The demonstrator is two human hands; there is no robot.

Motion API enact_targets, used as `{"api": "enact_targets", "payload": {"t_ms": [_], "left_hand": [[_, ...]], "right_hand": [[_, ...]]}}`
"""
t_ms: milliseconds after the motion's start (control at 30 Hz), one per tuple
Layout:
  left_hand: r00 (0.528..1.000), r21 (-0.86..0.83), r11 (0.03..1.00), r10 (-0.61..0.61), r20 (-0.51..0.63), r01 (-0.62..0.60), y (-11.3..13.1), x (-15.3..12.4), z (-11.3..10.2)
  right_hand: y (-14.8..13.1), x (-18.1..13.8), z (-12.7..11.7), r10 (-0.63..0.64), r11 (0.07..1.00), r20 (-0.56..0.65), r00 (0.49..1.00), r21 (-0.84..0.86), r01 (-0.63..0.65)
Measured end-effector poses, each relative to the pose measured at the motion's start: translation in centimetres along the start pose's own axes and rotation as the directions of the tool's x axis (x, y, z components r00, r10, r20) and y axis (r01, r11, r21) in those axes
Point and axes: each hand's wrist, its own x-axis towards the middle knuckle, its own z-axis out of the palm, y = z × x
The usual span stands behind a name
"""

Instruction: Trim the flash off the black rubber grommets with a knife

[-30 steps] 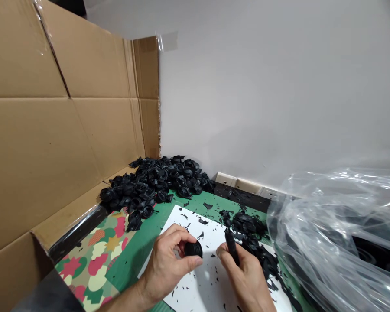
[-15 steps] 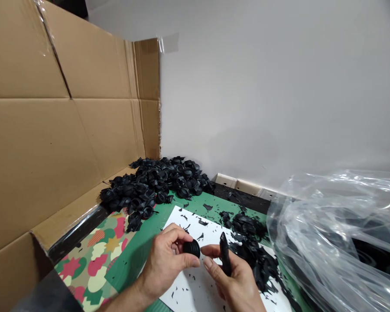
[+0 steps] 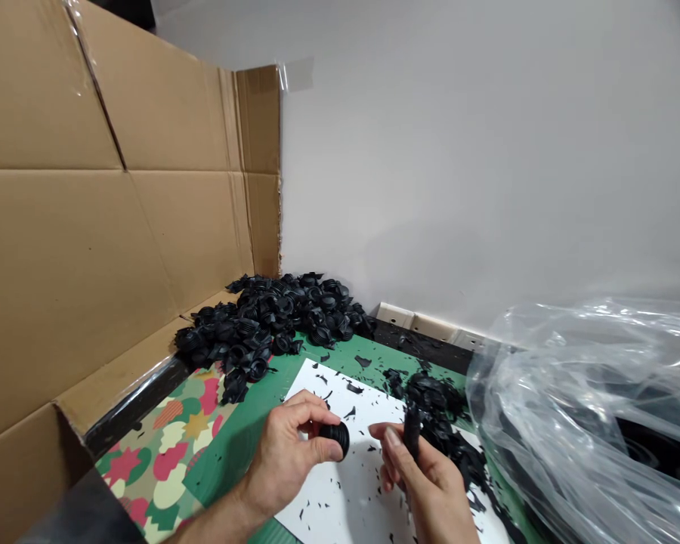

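Observation:
Pinched between the thumb and fingers of my left hand (image 3: 292, 446) is a small round ribbed black rubber part (image 3: 335, 438). My right hand (image 3: 422, 476), a little to the right of it, has its fingers curled round a dark stick-like tool (image 3: 412, 431); the tool's exact kind is hard to make out. Both hands are over a white sheet (image 3: 345, 495) strewn with black scraps. Just beyond my right hand lies a heap of black trimmings (image 3: 439, 408).
A large pile of ribbed black rubber parts (image 3: 277, 306) sits at the back left against a cardboard panel (image 3: 164, 204). Under the sheet is a green mat (image 3: 311, 351), with a patterned board (image 3: 170, 446) at left. Clear plastic wrap (image 3: 572, 393) bulges at right, near wall sockets (image 3: 434, 326).
My right hand has moved right, away from the rubber part, carrying the dark tool with it. My left hand keeps its hold on the part in nearly the same place.

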Motion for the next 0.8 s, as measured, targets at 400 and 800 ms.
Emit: {"api": "enact_targets", "payload": {"t_ms": [400,800], "left_hand": [[0.985,0.299,0.939,0.171,0.022,-0.169,0.1,-0.6,0.3],[0.898,0.542,0.722,0.404,0.176,-0.431,-0.4,-1.1,0.5]], "right_hand": [[0.0,-1.0,1.6,-0.209,0.960,0.177,0.962,-0.149,0.236],[0.2,-1.1,1.9,-0.416,0.792,0.259,0.872,-0.368,0.487]]}}
